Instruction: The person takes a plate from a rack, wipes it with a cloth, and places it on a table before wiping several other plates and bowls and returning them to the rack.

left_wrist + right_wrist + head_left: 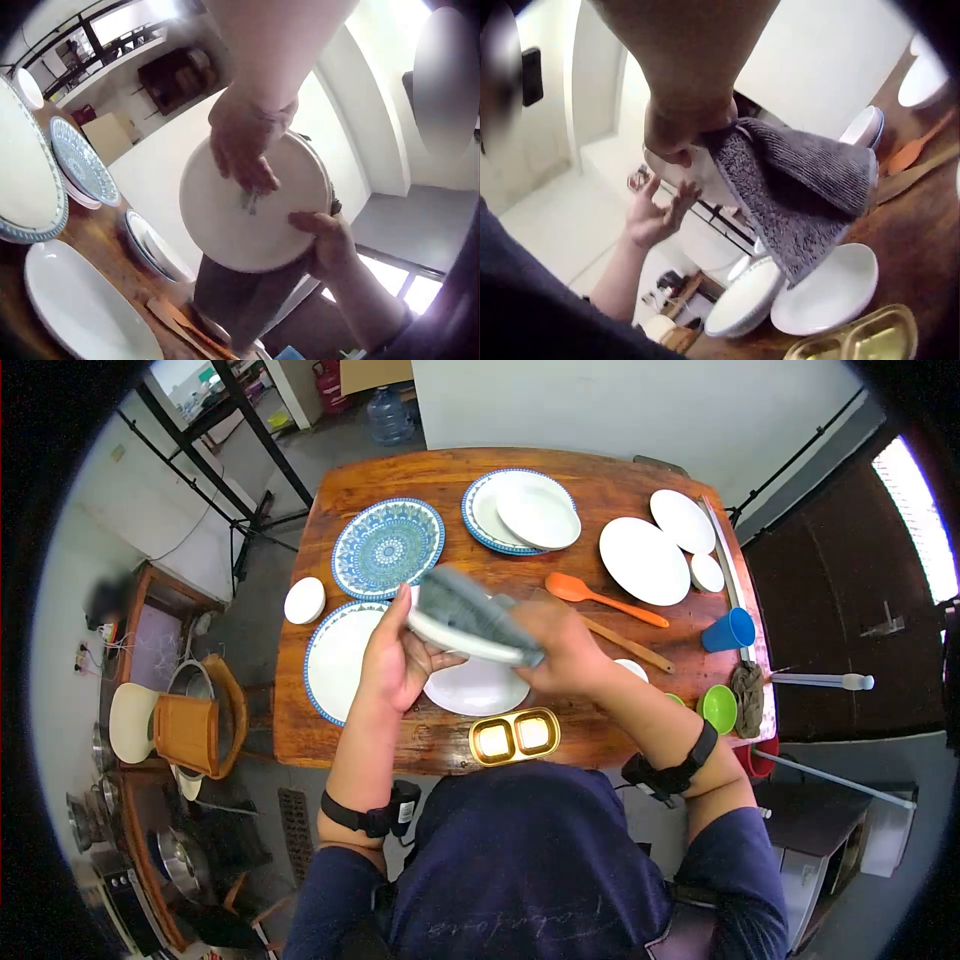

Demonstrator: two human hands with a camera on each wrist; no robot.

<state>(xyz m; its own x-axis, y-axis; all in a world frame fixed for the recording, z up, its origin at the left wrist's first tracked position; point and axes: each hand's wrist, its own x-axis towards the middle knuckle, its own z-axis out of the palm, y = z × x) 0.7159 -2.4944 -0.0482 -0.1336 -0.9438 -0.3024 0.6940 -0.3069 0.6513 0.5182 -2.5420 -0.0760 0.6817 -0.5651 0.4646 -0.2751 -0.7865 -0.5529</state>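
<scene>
My right hand (pixel 555 645) grips a round white plate (pixel 225 225) by its edge, thumb on the pale underside, together with a grey cloth (pixel 780 195). Held up and tilted over the table, the plate has the cloth on its other face, hanging past the rim in the right wrist view. My left hand (pixel 395 660) is at the plate's left side, fingers loosely spread. Against the plate's underside in the left wrist view, those fingers (pixel 259 176) overlap its middle. Below lies a white oval dish (pixel 475 690), with a gold two-compartment tray (pixel 515 737) nearer my body.
Blue-patterned plates (pixel 388 545) and a white bowl (pixel 305 600) stand left on the wooden table. An orange spoon (pixel 605 600) and wooden spatula (pixel 630 642) lie right of centre. White plates (pixel 645 560), a blue cup (pixel 728 630) and a green bowl (pixel 718 710) are farther right.
</scene>
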